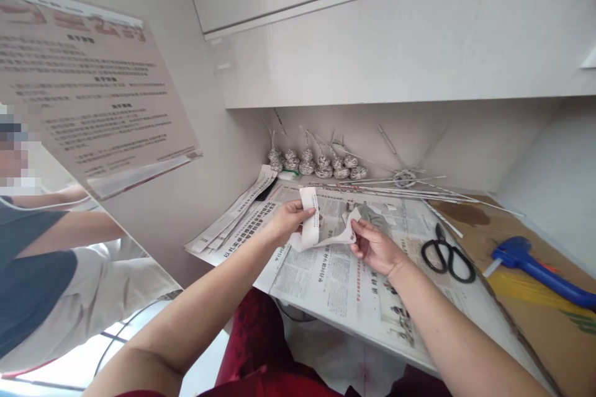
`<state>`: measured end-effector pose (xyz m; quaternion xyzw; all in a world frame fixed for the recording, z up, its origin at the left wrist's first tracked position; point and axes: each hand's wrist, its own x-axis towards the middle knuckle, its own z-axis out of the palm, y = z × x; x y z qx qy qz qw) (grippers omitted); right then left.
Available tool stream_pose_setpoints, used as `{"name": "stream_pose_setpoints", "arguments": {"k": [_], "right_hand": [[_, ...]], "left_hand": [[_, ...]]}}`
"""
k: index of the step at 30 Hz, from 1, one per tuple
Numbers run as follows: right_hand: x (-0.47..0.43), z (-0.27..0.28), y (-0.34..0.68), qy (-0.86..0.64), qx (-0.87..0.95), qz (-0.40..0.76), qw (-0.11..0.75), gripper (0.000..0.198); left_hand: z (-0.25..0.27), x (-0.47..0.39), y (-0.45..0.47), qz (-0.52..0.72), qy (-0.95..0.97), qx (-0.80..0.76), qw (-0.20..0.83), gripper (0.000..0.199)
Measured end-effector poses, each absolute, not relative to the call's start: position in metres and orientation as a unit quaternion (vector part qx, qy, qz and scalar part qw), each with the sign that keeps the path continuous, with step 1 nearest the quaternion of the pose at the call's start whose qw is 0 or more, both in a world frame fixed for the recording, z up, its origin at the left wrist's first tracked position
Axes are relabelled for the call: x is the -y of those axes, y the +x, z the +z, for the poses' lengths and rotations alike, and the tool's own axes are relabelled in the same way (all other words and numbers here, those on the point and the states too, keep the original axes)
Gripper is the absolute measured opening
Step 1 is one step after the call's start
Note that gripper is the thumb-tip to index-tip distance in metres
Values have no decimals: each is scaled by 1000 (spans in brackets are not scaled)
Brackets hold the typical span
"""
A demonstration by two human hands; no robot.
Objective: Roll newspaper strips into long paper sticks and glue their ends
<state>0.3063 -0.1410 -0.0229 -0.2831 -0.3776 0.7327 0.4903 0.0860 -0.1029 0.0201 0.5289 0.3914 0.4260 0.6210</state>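
Observation:
A long strip of newspaper (310,226) hangs in a loop between my two hands, above the newspaper-covered table. My left hand (292,218) pinches one end, which stands upright and shows print along its edge. My right hand (375,247) grips the other end between thumb and fingers, with the remaining fingers curled beneath. Under the strip lie spread newspaper sheets (321,288). To the right of my right hand, black-handled scissors (447,254) rest on the paper.
A blue glue gun (535,267) lies on cardboard (559,335) at right. Several woven gourd shapes (307,162) line the back, beside thin paper rods (419,191) and a round woven piece (404,178). Newspaper strips (242,211) are stacked at left. Another person (41,260) sits beyond the partition.

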Motion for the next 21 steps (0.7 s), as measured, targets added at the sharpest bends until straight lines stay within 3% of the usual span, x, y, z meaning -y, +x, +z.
{"name": "stream_pose_setpoints", "arguments": {"k": [3,5,8,12,15,19,21], "right_hand": [[147,-25,308,-260,420,768,408,22],[150,-25,309,-239,454,786,345,38],[147,-24,308,-264,454,774,355,61],[140,-23,303,-342,419,687,485,35],[141,-25,298,-335,443,674,487,28],[142,-26,297,-348,416,666,511,23],[140,-24,300,-339,388,665,540,22]], "left_hand": [[21,104,80,445,499,-398,628,40],[21,108,80,449,498,-399,625,43],[20,118,86,447,534,-382,607,51],[12,132,102,435,610,-383,540,54],[3,142,115,418,631,-375,536,61],[1,163,120,359,565,-334,664,82],[2,178,114,290,538,-310,729,76]]}}
